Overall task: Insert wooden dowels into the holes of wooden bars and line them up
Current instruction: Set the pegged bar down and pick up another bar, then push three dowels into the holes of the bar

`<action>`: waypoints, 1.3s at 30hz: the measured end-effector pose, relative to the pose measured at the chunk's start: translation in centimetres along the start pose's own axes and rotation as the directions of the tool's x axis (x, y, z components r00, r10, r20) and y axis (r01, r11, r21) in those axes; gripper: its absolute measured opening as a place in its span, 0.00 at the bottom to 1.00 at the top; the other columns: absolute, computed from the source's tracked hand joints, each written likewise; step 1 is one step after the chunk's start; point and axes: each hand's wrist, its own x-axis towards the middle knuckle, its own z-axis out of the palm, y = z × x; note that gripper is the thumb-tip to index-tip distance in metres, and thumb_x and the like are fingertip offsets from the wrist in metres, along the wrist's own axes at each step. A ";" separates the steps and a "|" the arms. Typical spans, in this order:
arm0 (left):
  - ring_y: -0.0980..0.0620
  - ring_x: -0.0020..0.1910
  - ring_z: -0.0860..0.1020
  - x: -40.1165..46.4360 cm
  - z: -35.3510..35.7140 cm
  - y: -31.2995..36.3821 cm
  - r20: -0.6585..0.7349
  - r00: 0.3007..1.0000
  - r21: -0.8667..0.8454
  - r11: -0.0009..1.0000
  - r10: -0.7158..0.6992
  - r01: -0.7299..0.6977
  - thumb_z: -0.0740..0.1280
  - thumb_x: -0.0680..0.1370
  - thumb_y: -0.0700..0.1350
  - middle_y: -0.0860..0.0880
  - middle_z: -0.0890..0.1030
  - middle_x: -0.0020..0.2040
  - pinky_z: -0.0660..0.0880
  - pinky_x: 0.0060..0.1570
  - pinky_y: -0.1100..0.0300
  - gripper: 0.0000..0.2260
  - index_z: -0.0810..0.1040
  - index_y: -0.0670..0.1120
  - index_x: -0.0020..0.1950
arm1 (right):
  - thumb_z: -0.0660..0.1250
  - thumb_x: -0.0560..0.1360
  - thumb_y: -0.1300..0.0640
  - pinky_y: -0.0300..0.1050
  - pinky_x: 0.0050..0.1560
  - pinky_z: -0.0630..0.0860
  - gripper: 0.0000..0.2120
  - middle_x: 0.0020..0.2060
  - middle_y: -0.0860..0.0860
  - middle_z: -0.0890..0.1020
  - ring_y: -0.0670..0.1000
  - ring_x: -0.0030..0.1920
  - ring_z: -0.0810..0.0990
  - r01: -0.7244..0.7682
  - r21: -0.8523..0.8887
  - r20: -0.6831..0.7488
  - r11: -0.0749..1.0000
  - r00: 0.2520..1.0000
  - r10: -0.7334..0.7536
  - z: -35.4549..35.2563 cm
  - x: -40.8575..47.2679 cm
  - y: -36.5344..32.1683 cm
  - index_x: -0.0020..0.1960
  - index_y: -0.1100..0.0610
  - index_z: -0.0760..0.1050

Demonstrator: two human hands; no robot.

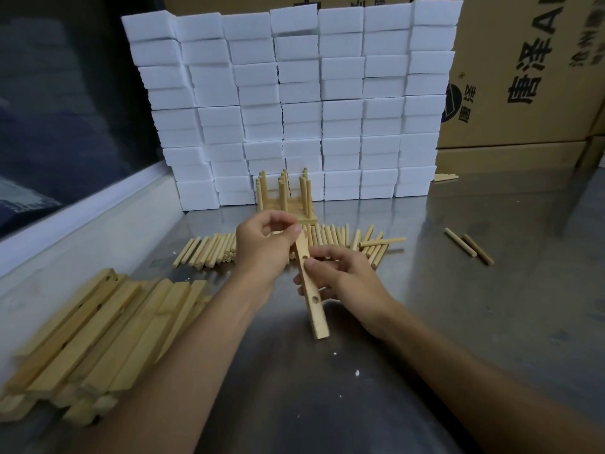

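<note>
A stack of drilled wooden bars waits at the left of the steel bench, with loose dowels fanned behind the hands for easy reach. The left hand pinches the far end of one bar, perhaps seating a dowel there, while the right hand grips its middle to steady it. Finished bars with upright dowels stand lined up behind.

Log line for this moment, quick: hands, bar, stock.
left hand pinches bar top | right hand grips wooden bar mid-length | visible holes empty | loose dowels behind | bar stack left
</note>
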 end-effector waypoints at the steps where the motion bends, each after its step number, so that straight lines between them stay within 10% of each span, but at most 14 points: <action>1: 0.45 0.48 0.85 0.0 0.1 0.0 0.003 1.000 -0.050 0.999 -0.020 0.020 0.70 0.76 0.32 0.43 0.84 0.48 0.82 0.51 0.44 0.08 0.80 0.45 0.45 | 0.68 0.79 0.59 0.49 0.47 0.82 0.07 0.43 0.57 0.87 0.55 0.44 0.86 -0.030 0.045 0.009 0.999 1.000 0.030 0.0 0.1 0.1 0.57 0.59 0.79; 11: 0.46 0.47 0.85 -0.8 0.8 -1.8 0.349 0.912 -0.203 0.932 -0.218 0.300 0.71 0.77 0.40 0.43 0.86 0.45 0.82 0.48 0.52 0.04 0.82 0.40 0.50 | 0.70 0.78 0.54 0.35 0.38 0.76 0.08 0.35 0.48 0.85 0.44 0.37 0.82 0.094 -0.003 -0.085 0.996 0.992 -0.094 -1.0 0.0 0.2 0.42 0.52 0.86; 19: 0.47 0.42 0.85 -1.0 1.1 -3.8 0.202 0.949 -0.295 0.909 -0.242 0.294 0.64 0.82 0.43 0.43 0.86 0.43 0.80 0.36 0.56 0.08 0.80 0.40 0.50 | 0.68 0.80 0.55 0.37 0.40 0.77 0.08 0.46 0.48 0.87 0.44 0.43 0.84 0.111 -0.257 -0.097 0.960 0.985 -0.140 -0.9 0.2 0.8 0.51 0.56 0.86; 24: 0.46 0.32 0.83 -0.9 0.9 -4.5 0.103 0.960 -0.306 0.910 -0.261 0.280 0.60 0.84 0.48 0.45 0.80 0.33 0.79 0.30 0.54 0.11 0.75 0.41 0.55 | 0.67 0.80 0.51 0.45 0.38 0.79 0.10 0.34 0.45 0.83 0.45 0.35 0.80 0.199 -0.671 -0.022 0.714 0.957 -0.288 -1.9 0.0 1.0 0.46 0.51 0.85; 32: 0.49 0.29 0.79 -0.7 0.5 -4.4 0.145 0.937 -0.344 0.871 -0.319 0.350 0.59 0.82 0.38 0.43 0.79 0.33 0.69 0.20 0.61 0.07 0.74 0.38 0.54 | 0.68 0.78 0.52 0.50 0.37 0.78 0.10 0.31 0.44 0.80 0.44 0.33 0.78 0.205 -0.812 -0.049 0.546 0.909 -0.414 -2.9 0.2 1.0 0.39 0.53 0.81; 39: 0.48 0.28 0.77 -1.1 0.5 -4.1 0.191 0.938 -0.380 0.860 -0.288 0.342 0.56 0.78 0.31 0.38 0.79 0.38 0.71 0.23 0.61 0.10 0.75 0.38 0.52 | 0.61 0.81 0.52 0.54 0.67 0.63 0.21 0.68 0.51 0.74 0.54 0.68 0.70 -0.009 -0.982 -0.085 0.188 0.911 -0.402 -5.9 2.1 0.8 0.73 0.52 0.68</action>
